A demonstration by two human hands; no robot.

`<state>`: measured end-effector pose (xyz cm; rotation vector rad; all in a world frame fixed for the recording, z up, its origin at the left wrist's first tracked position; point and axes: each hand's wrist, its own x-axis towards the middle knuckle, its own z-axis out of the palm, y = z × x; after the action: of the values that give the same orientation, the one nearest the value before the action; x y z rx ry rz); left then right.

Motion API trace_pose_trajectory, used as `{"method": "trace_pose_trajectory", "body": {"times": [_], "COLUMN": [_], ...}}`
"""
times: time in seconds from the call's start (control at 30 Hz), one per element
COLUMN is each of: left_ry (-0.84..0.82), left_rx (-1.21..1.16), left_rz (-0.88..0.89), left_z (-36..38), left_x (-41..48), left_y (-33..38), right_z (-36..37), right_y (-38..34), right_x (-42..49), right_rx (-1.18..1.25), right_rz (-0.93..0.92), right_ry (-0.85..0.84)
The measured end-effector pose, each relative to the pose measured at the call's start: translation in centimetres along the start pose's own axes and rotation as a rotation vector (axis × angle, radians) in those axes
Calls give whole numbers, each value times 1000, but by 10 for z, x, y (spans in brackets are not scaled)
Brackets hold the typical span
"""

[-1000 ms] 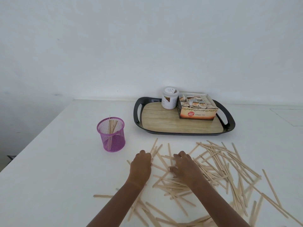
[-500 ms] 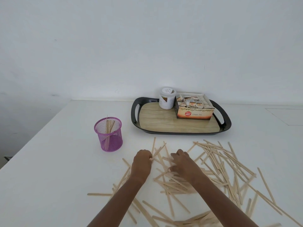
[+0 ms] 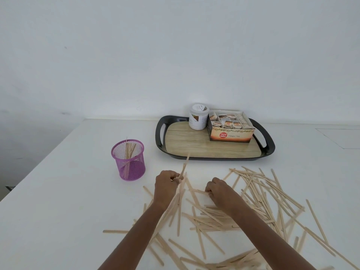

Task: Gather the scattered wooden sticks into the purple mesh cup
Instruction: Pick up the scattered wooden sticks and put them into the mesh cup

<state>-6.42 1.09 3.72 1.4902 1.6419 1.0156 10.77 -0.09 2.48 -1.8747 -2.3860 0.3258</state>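
Wooden sticks [image 3: 183,168] now lifted in left hand [image 3: 167,185] — right hand [image 3: 218,190] pinches another.

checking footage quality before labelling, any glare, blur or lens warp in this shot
Head view: soft, even light, only faint shadows under the cup and tray; mild sheen on the tray's floor, no harsh glare; sticks in the left hand look slightly smeared; the table's far edge runs nearly straight, little warp.

One camera on my head, facing forward and down over the tabletop [image 3: 58,191], near my forearms, reaching to the wall [image 3: 175,45] behind.
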Motion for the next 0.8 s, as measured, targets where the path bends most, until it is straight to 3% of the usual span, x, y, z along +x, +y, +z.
{"method": "trace_pose_trajectory", "body": {"times": [0.33, 0.8], "left_ry": [32, 120], "left_rx": [-219, -609], "left_rz": [59, 203], "left_z": [-8, -30], "left_x": [5, 11], "left_y": [13, 41], "right_z": [-3, -60], "right_y": [-4, -23], "right_x": [-4, 7], "right_rx": [56, 887], "right_rz": [39, -3], "right_ry": [102, 531]}}
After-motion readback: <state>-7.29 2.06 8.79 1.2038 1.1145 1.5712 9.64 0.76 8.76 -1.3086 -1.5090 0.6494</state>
